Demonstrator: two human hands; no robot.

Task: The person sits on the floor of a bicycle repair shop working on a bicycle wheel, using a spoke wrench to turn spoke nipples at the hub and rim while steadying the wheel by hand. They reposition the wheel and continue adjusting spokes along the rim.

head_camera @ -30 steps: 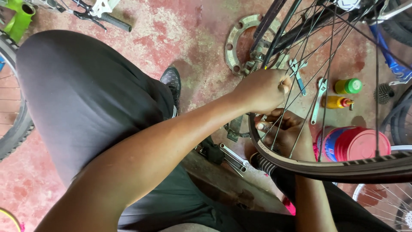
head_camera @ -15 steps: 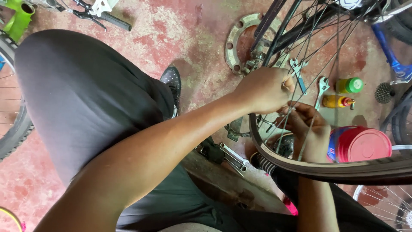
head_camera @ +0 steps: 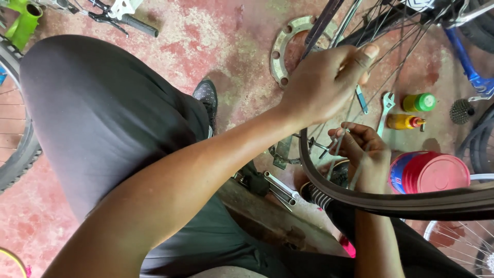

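A bicycle wheel with a black rim [head_camera: 391,201] and thin steel spokes [head_camera: 401,56] stands in front of me. My left hand [head_camera: 321,85] reaches across from the lower left; thumb and fingers are pinched around a spoke high up in the wheel. Below it, my right hand [head_camera: 363,154] is inside the wheel just above the rim, with its fingers closed on the lower part of thin spokes. My knee in dark trousers [head_camera: 103,118] fills the left side.
On the red concrete floor lie a metal ring [head_camera: 288,38], a wrench [head_camera: 383,110], spanners [head_camera: 280,188], a green-capped bottle [head_camera: 419,102], an orange bottle [head_camera: 404,122], a red-lidded tub [head_camera: 435,175] and a sprocket [head_camera: 461,110]. Another wheel [head_camera: 18,154] is at the left.
My left hand has slid upward along the spokes, away from the right hand. My right hand has shifted slightly up and stays on the spokes above the rim.
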